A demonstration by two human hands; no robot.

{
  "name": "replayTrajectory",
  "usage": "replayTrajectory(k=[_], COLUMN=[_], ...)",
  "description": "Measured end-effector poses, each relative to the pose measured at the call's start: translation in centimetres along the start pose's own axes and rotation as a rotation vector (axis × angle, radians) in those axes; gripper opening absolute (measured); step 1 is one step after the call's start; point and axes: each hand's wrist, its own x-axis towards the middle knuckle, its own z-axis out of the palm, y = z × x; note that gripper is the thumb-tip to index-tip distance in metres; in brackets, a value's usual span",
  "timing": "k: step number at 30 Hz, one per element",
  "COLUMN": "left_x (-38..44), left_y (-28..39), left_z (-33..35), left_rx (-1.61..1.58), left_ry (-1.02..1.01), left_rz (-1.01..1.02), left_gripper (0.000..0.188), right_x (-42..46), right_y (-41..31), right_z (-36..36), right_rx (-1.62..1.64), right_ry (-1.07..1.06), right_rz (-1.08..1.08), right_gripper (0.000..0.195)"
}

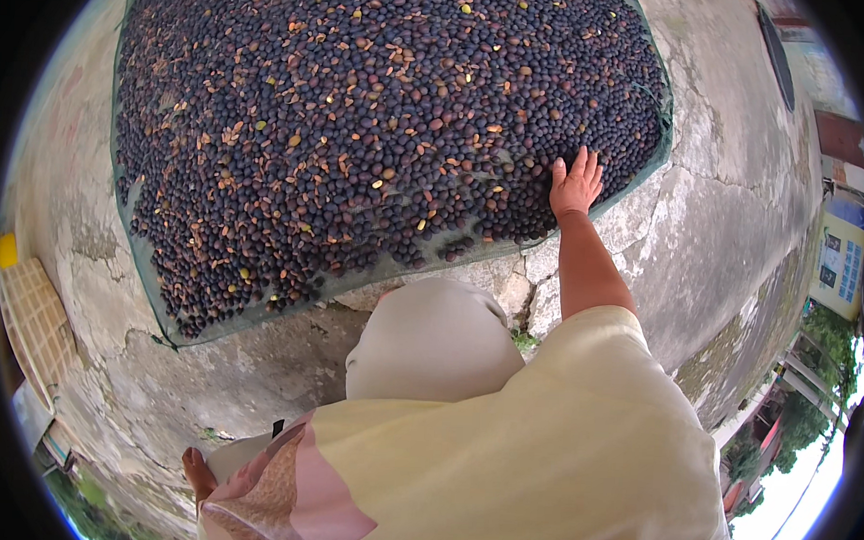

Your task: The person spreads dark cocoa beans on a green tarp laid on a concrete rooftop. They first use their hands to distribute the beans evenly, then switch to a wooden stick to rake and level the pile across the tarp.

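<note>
My right hand [576, 182] lies palm down, fingers spread, on dark dried coffee cherries [380, 118] near the near right corner of their bed. No cherry shows in its grip; what lies beneath the palm is hidden. The cherries, mostly dark purple to black with scattered orange-brown and yellow-green ones, are spread over a green mesh net [375, 268]. Bare mesh shows along its near edge and in a patch left of my hand. I do not make out my left hand. At the lower left is bare skin [198, 472], apparently a foot.
Cracked concrete [719, 230] surrounds the net. My bent knee [437, 334] in pale trousers stands close to the near edge. A woven basket or tray [38, 320] and a yellow object [6, 250] are at far left. A printed board [837, 263] is at far right.
</note>
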Motion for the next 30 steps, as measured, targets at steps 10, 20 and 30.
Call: replayTrajectory(k=[10,20,30], left_x=[-3.6,-4.8,-7.5], left_y=[7.9,11.4,14.1], left_z=[0.0,0.3,0.7], left_rx=[0.122,0.076,0.048], left_ry=[-0.012,0.012,0.085], left_rz=[-0.070,-0.117,-0.086], left_gripper=[0.049,0.048,0.043], right_x=[3.1,-6.0,1.2], right_y=[2.3,-7.0,-20.1], right_z=[0.1,-1.0,0.1], right_rx=[-0.171,-0.099,-0.214], right_ry=[-0.063,-0.177,-0.287], right_rz=[0.059,-0.563,-0.823], right_gripper=[0.068,0.068,0.067])
